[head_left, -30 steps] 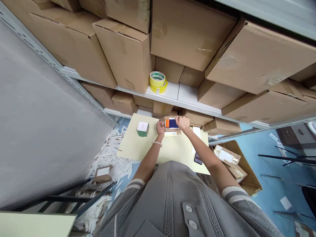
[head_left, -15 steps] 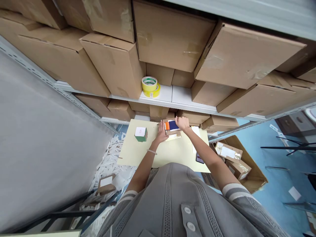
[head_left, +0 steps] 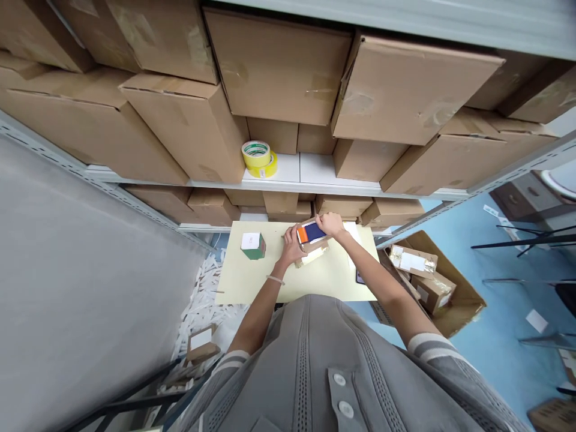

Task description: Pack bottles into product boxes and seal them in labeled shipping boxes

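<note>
Grasped at both ends, a small cardboard box [head_left: 315,245] sits between a worker's left hand [head_left: 293,247] and right hand [head_left: 331,224], an orange-and-navy item [head_left: 314,232] showing in it. Its long axis runs from the left hand up toward the right, which is set farther from the body; both hands touch it, neither nearer. Below is a pale yellow tabletop [head_left: 252,282], a green-and-white box [head_left: 253,246] at left, beneath carton-laden shelves [head_left: 315,168].

Grey short-sleeved fabric top [head_left: 274,384], white-striped cuffs [head_left: 432,347], perforated vertical seam bands [head_left: 303,372], grey tab [head_left: 338,393] with two round white buttons [head_left: 345,410]; thin pale bracelet [head_left: 275,279], left wrist
</note>
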The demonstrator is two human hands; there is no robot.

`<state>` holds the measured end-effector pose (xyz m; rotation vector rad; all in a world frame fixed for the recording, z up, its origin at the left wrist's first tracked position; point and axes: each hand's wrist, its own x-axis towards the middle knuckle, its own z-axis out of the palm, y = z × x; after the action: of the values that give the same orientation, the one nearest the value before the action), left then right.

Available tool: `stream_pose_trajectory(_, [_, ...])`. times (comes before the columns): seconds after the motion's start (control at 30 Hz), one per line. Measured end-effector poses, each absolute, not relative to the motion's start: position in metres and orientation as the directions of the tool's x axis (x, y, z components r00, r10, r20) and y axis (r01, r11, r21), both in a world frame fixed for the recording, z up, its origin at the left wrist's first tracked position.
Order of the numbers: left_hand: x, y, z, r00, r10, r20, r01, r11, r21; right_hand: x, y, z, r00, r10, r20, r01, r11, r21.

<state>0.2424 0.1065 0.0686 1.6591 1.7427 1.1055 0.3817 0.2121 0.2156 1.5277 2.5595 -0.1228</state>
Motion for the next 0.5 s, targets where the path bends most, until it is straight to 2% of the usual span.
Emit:
stream_pose_trajectory(0.1, [0.238, 0.072, 0.068, -0.095, 0.984, 0.151, 0.556, -0.073, 0.828, 0.383, 0.198, 0.219, -0.506, 0.828, -0.242, 0.858, 0.513, -0.04])
stream_pose_trajectory(0.23, [0.222, 0.019, 0.06, -0.063, 0.992, 0.108, 0.52, -0.059, 0.852, 0.378, 0.169, 0.211, -0.576, 0.756, -0.311, 0.817, 0.543, -0.194])
stream_pose_trajectory(0.37, [0.204, -0.031, 0.046, -0.044, 0.997, 0.057, 0.486, -0.028, 0.873, 0.369, 0.134, 0.19, -0.651, 0.624, -0.431, 0.759, 0.524, -0.387])
stream_pose_trajectory(0.5, [0.19, -0.07, 0.038, -0.05, 0.998, -0.036, 0.473, 0.056, 0.879, 0.36, 0.102, 0.172, -0.708, 0.493, -0.507, 0.707, 0.49, -0.511])
